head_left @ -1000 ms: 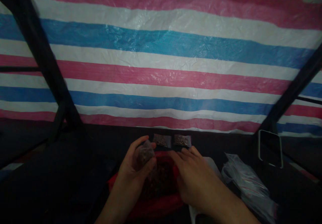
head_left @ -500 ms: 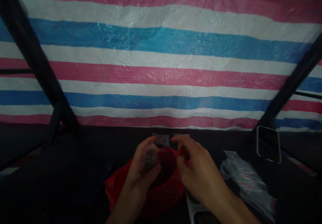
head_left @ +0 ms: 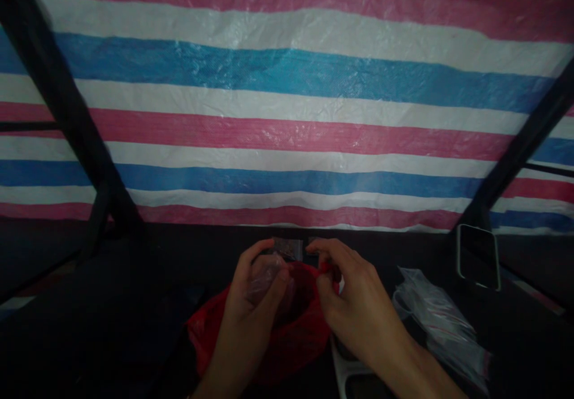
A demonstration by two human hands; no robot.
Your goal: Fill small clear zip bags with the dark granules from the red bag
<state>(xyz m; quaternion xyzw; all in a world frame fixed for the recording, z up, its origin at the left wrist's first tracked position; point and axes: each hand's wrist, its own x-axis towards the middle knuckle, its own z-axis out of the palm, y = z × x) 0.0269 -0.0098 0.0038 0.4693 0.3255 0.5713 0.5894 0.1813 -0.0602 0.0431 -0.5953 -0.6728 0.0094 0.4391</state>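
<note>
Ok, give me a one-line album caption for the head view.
Left hand holds a small clear bag over a red bag; right hand pinches its rim.

We see two bare hands, left hand and right hand, entering from the lower centre of the frame. Forearms bare too: no sleeves, gloves, rings or watch visible. Dim light, finer detail unreadable.
</note>
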